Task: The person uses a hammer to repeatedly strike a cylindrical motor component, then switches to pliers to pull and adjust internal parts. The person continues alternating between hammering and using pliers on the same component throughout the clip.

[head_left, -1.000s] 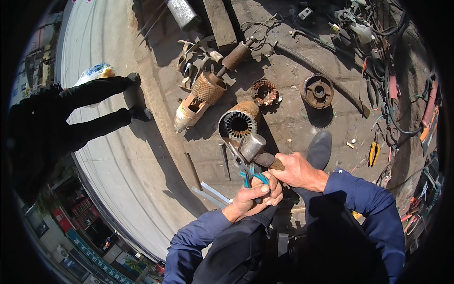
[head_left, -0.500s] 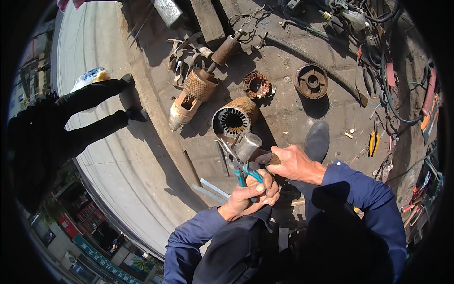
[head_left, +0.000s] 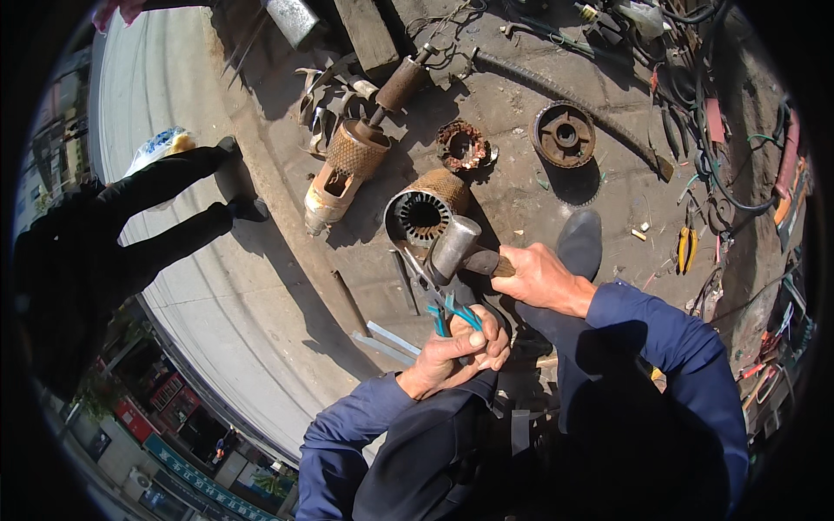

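Observation:
My left hand (head_left: 460, 352) is closed around the teal handles of a pair of pliers (head_left: 463, 312). The pliers' jaws point at the near rim of a rusty motor stator (head_left: 446, 186), a slotted metal cylinder lying on its side. Whether the jaws grip something there is hard to make out. In my right hand (head_left: 546, 282) is the short wooden handle of a hammer (head_left: 454, 247). Its cylindrical metal head hangs over the pliers' jaws, in front of the stator's open end, and covers part of both.
Beyond the stator lie a ragged copper winding ring (head_left: 460, 145), a round rusty end cover (head_left: 563, 135) and a rusty motor body with shaft (head_left: 358, 148). Yellow-handled pliers (head_left: 687, 249) and tangled cables lie right. A person in black (head_left: 165, 187) stands left.
The hammer head has tilted and turned slightly over the pliers. My left hand keeps its hold on the pliers. The whole view has shifted a little.

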The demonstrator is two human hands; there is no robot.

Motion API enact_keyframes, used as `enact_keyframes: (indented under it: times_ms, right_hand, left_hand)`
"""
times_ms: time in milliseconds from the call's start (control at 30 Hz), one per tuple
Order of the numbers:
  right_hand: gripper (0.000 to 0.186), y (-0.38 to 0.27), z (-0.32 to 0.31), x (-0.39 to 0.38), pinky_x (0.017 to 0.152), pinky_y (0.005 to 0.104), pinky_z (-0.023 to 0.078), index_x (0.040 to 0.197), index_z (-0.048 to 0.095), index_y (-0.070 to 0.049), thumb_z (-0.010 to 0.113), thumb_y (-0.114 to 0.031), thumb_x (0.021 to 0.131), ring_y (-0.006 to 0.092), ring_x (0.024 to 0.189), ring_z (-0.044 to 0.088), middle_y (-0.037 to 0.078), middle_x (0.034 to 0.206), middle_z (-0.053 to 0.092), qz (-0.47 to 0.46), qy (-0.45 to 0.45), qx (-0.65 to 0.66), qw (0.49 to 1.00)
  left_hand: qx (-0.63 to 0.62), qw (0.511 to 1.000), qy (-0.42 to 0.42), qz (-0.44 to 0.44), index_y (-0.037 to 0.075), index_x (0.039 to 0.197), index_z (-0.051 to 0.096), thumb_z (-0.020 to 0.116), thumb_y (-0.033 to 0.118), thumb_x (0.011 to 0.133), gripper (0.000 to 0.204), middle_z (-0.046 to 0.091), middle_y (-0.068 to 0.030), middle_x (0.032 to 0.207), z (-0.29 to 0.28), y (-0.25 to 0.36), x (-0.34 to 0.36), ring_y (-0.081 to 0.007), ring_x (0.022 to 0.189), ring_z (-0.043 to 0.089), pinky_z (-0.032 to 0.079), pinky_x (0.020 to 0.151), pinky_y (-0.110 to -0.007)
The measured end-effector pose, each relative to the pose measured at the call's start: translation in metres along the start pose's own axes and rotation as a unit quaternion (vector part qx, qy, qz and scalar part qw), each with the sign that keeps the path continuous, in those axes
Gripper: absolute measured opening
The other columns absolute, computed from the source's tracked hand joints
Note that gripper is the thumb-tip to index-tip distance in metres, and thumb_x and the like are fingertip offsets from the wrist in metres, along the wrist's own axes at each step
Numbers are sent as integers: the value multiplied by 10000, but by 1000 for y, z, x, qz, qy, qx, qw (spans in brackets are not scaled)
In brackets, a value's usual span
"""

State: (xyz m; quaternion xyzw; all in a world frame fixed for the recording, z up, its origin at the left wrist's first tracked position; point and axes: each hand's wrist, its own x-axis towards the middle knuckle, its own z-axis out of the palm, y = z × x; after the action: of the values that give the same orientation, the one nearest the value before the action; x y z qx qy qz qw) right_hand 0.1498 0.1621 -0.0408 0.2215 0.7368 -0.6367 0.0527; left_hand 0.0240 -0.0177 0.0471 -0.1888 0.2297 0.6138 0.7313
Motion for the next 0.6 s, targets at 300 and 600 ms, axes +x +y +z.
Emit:
enact_keyframes:
  times_ms: [300,600]
  right_hand:
    - [329,-6,3,-4,597,529,546,880,595,28,795,-233,860,508,682,676,294,675,614,28,-54,18,998]
    - [273,19,0,-18,619,454,574,995,693,5,791,-218,870,443,701,722,257,762,692,49,-8,61,997]
  left_hand:
    - [2,1000,-10,-11,55,1094,654,742,163,1022,156,591,-85,911,-2,1,-1,-213,891,569,494,796,-392]
    - [15,1000,-16,-5,45,1115,645,715,158,1043,151,591,-97,902,-6,-3,-1,-218,917,579,492,834,-396]
